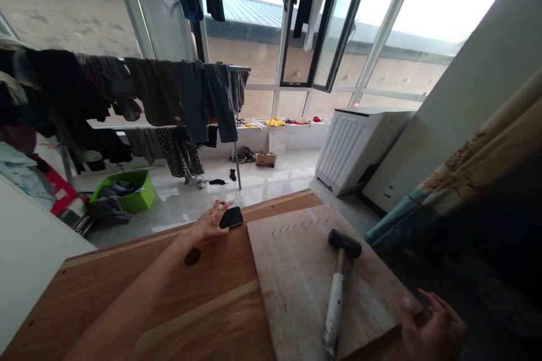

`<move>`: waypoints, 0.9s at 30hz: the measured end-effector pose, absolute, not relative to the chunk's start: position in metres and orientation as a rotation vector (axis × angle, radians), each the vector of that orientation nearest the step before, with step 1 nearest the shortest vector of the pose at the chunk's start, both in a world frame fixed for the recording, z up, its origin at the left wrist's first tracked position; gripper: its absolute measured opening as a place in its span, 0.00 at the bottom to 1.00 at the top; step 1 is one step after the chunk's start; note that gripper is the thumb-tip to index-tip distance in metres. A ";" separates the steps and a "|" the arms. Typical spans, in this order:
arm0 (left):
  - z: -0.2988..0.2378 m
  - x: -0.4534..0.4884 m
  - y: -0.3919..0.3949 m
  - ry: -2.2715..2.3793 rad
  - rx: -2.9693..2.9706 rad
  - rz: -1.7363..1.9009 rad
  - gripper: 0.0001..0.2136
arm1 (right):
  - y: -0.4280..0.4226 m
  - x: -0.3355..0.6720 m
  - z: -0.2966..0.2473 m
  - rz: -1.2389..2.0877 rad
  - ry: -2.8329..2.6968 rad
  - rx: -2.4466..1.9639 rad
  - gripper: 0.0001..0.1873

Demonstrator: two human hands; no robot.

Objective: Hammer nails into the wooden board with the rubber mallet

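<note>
At the near right, the right hand (432, 327) is seen at the corner of a pale wooden board (292, 293). Its fingers are loosely curled, with the thumb laid against the board's edge, but it cannot be told whether the edge is actually gripped. The board is laid flat on a brown wooden table (127, 282) and covers its right part.

A hammer (339, 287) with a black head and a worn white handle is laid on the board, its head pointed away and its handle turned toward the near edge, just left of the right hand. A short row of small nails (300, 224) is set along the board's far edge.

On the bare table left of the board, a dark round mark (192, 256) is seen. Beyond it the left hand (210, 220) is stretched out open and flat, its fingertips placed on a black phone (231, 217) at the table's far edge.

Past the table, a glossy pale floor (271, 177) is spread. A green tub (131, 194) of laundry is set at the left, a white cabinet (359, 146) at the right, and a patterned curtain (486, 158) is hung beside it. A drying rack (169, 90) is draped with dark clothes. Small coloured items are scattered on the sill (275, 124), below tall windows (381, 28), one of which is swung open.
</note>
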State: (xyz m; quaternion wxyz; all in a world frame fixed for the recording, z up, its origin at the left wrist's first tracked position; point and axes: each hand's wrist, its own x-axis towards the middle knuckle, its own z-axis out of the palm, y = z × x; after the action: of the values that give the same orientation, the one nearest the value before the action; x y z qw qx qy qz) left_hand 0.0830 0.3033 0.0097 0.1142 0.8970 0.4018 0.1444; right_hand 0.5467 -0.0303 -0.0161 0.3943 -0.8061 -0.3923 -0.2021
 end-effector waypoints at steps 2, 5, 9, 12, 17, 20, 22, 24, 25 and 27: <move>0.008 0.080 0.304 1.179 2.622 0.408 0.41 | -0.031 0.547 -0.017 -0.496 -0.986 -2.070 0.25; 0.004 0.074 0.303 1.172 2.650 0.408 0.45 | -0.031 0.546 -0.018 -0.472 -0.963 -2.096 0.26; 0.000 0.066 0.295 1.253 2.683 0.391 0.47 | -0.030 0.544 -0.018 -0.434 -0.948 -2.113 0.27; 0.000 0.065 0.289 1.291 2.683 0.441 0.44 | -0.029 0.545 -0.017 -0.412 -0.959 -2.126 0.27; -0.001 0.074 0.291 1.255 2.690 0.537 0.42 | -0.029 0.546 -0.019 -0.424 -0.970 -2.100 0.25; -0.002 0.081 0.296 1.209 2.664 0.580 0.40 | -0.028 0.545 -0.019 -0.388 -0.944 -2.114 0.25; -0.004 0.085 0.299 1.182 2.623 0.592 0.41 | -0.028 0.545 -0.019 -0.366 -0.937 -2.124 0.25; -0.005 0.086 0.302 1.196 2.575 0.579 0.42 | -0.029 0.544 -0.018 -0.358 -0.930 -2.125 0.25; -0.006 0.087 0.303 1.210 2.555 0.570 0.44 | -0.029 0.544 -0.018 -0.358 -0.928 -2.119 0.25; -0.007 0.087 0.305 1.225 2.531 0.562 0.45 | -0.029 0.543 -0.017 -0.359 -0.925 -2.103 0.25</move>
State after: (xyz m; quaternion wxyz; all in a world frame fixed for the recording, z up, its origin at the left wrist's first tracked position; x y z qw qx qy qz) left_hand 0.0868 0.3047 -0.0068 0.1366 0.8745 0.4230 0.1940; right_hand 0.5427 -0.0288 -0.0172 0.3967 -0.8302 -0.3650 -0.1417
